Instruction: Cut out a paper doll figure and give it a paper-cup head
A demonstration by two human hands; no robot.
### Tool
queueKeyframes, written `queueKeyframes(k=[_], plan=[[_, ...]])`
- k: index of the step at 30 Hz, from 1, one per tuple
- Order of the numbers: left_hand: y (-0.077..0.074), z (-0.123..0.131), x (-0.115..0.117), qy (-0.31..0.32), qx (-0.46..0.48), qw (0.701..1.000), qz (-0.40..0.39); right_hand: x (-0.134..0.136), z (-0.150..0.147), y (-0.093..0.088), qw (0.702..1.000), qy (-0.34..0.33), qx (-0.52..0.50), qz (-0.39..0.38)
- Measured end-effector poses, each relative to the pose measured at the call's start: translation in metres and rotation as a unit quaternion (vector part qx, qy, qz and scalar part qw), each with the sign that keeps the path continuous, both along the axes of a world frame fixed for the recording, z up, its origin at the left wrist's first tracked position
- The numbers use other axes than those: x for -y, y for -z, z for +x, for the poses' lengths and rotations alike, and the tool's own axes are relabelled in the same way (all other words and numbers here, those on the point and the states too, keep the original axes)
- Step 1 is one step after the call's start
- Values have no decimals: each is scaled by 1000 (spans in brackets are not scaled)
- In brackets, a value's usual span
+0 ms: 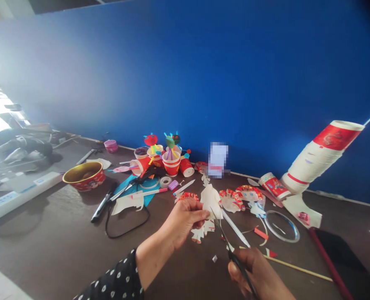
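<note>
My left hand (184, 218) pinches a white paper cutout (210, 200) and holds it up over the brown table (62, 241). My right hand (260, 277) is closed round the handles of a pair of scissors (227, 239), whose blades are parted and point up at the lower edge of the cutout. Small white paper scraps (214, 258) lie on the table below the hands. More cut cup pieces with red fringes (241, 196) lie just beyond the cutout.
Decorated red paper cups (171, 162) stand near the blue wall. A leaning stack of paper cups (316, 158) is at the right, a gold bowl (84, 175) at the left. Tape rolls (165, 181), pens (101, 204), a clear ring (281, 226), a wooden stick (297, 266) and a dark phone (341, 258) lie around.
</note>
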State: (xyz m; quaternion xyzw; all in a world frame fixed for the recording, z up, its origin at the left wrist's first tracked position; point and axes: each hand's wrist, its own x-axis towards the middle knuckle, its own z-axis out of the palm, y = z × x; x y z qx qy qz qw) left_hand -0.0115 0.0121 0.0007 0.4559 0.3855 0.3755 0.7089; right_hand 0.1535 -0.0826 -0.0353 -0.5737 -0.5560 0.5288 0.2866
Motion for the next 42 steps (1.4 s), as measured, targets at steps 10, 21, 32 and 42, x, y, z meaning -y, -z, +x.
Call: queueKeyframes(k=[10, 21, 32, 42], plan=[[1, 0, 0, 12, -3, 1000, 13, -1, -2, -1, 1000, 8, 10, -16], [2, -1, -1, 12, 2, 1000, 7, 0, -3, 2, 1000, 0, 27, 5], [0, 2, 1, -4, 27, 1000, -15, -1, -5, -7, 998, 5, 63, 6], [4, 1, 0, -15, 95, 993, -64, 1, -8, -4, 1000, 2, 21, 20]])
